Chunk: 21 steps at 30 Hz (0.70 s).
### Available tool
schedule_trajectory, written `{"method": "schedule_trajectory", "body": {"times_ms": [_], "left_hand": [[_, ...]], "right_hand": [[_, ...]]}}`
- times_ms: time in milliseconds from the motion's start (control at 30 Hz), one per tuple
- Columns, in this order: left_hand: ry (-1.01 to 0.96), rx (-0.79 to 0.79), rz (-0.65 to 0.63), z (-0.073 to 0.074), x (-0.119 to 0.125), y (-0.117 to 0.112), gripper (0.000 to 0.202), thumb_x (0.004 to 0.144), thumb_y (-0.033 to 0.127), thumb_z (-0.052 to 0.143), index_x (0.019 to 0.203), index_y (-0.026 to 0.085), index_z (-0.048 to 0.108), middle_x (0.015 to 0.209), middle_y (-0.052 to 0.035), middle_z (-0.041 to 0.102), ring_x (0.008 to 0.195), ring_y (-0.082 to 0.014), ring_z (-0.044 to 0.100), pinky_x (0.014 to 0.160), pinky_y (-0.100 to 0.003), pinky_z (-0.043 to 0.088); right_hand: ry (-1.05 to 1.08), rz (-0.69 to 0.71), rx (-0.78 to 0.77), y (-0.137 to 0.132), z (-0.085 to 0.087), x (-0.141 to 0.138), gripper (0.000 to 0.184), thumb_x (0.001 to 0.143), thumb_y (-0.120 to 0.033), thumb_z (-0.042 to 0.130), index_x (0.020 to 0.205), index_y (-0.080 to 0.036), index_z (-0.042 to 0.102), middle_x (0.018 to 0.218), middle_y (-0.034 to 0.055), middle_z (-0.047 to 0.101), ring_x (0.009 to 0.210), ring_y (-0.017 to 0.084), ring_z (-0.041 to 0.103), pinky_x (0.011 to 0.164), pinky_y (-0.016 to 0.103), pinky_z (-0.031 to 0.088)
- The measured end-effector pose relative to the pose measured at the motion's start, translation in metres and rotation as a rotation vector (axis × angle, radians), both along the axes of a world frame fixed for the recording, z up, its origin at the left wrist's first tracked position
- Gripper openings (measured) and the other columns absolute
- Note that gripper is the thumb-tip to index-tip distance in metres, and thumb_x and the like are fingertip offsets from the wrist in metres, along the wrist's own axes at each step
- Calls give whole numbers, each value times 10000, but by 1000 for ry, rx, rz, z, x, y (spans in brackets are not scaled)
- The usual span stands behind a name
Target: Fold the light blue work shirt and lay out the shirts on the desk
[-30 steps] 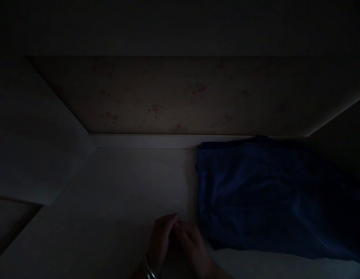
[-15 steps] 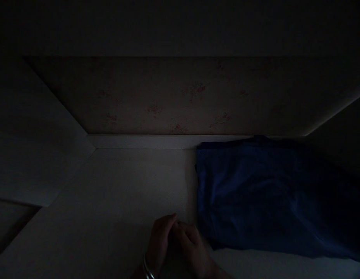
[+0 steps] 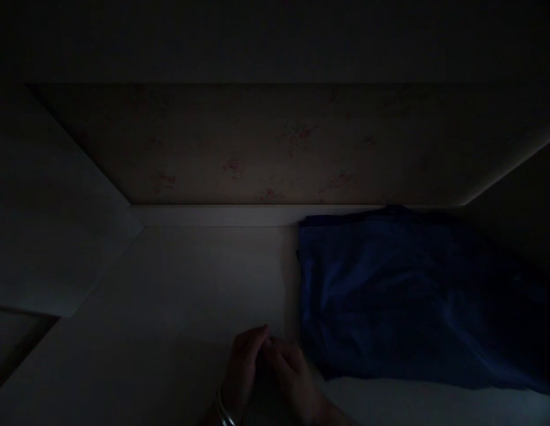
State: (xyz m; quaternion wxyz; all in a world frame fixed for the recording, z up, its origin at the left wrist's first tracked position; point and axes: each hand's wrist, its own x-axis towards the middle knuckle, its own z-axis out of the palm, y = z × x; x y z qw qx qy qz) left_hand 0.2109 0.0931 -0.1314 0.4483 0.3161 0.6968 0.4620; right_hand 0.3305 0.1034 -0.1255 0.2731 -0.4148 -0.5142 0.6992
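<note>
In the dim light my left hand (image 3: 240,370) and my right hand (image 3: 293,376) meet at the bottom middle of the head view. Their curled fingers press against each other at the tips, and a dark gap lies between the palms. No object shows in either hand, though the undersides are hidden. A silvery bangle (image 3: 224,409) circles my left wrist. Just right of my right hand lies a dark blue folded cloth (image 3: 372,302), somewhat wrinkled, on a pale flat surface (image 3: 204,284); its far right part fades into shadow.
A low pale ledge (image 3: 213,216) runs along the back of the surface, below a panel with a faint red flower pattern (image 3: 257,142). Pale side walls stand at left (image 3: 57,207) and in shadow at right. A dark gap or edge (image 3: 22,349) shows at the lower left.
The view has shifted very slightly. My hands stay together in the same place, and the blue cloth lies as before.
</note>
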Motion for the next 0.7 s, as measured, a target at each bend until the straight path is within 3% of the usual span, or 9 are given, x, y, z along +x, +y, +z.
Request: {"method": "schedule_trajectory", "body": {"times_ms": [167, 700], "left_hand": [[-38, -11, -85, 5, 1, 2, 452, 647, 636, 621, 621, 196, 719, 725, -73, 738, 801, -262, 670, 787, -372, 560], [-21, -27, -67, 13, 1, 2, 385, 649, 587, 642, 608, 211, 716, 730, -70, 734, 817, -267, 669, 803, -373, 553]], "right_hand": [[-3, -3, 11, 0, -3, 1, 612, 845, -750, 410, 662, -174, 513, 659, -18, 376, 624, 112, 308, 551, 246, 275], [13, -14, -16, -1, -3, 0, 622, 809, -783, 429, 676, -180, 505, 664, -16, 380, 631, 117, 313, 570, 250, 289]]}}
